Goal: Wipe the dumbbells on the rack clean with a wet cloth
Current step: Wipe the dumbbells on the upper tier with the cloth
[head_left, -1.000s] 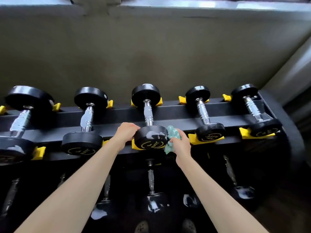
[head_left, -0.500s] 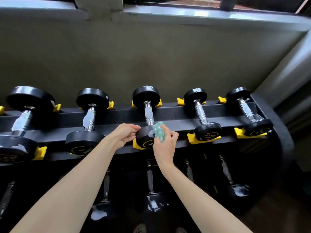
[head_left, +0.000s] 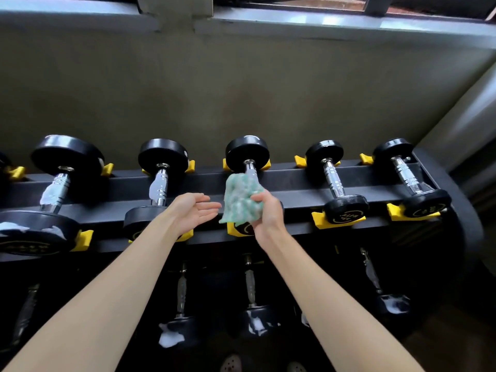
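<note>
Dumbbell [head_left: 248, 154] at frame centre, resting on rack [head_left: 290, 183]: wrap green cloth [head_left: 241, 202], gripped bunched by right hand [head_left: 269, 216], round handle [head_left: 249, 166], rub lengthwise; steady with left hand [head_left: 192, 210], flat and empty.

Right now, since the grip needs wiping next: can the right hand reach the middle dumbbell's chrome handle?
Probably yes. The right hand holds the green cloth just in front of that chrome handle, with nothing between; the open left hand is off to the side.
</note>
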